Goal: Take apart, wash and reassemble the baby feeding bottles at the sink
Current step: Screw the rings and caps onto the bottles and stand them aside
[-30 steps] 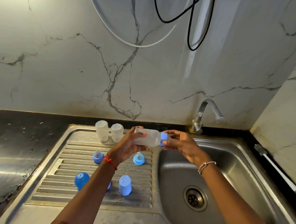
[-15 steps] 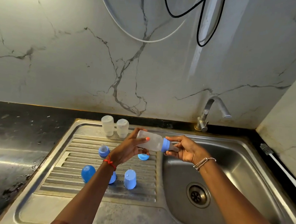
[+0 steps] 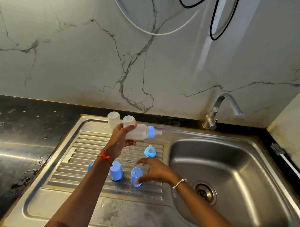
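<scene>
My left hand [image 3: 121, 139] grips a clear baby bottle [image 3: 139, 132] and holds it level above the drainboard [image 3: 81, 155]. Its blue ring and nipple [image 3: 152, 132] point right. My right hand [image 3: 155, 171] hovers with spread fingers over a blue cap [image 3: 136, 176]; the thumb touches the cap's base. A second blue cap [image 3: 116, 171] stands beside it, and a third blue piece [image 3: 91, 165] is partly hidden by my left forearm. One blue ring with a nipple [image 3: 149, 151] sits further back. Two clear bottle bodies [image 3: 113, 119] [image 3: 129, 120] stand upside down at the rear.
The steel sink basin [image 3: 229, 169] with its drain [image 3: 205, 191] lies to the right, under the tap [image 3: 217, 110]. A bottle brush [image 3: 285, 162] lies on the black counter at far right. More dark counter [image 3: 14, 141] is to the left. Cables hang on the marble wall.
My right hand has left the bottle's ring end and dropped down to the blue cap on the drainboard. My left hand keeps the bottle, now with ring and nipple on.
</scene>
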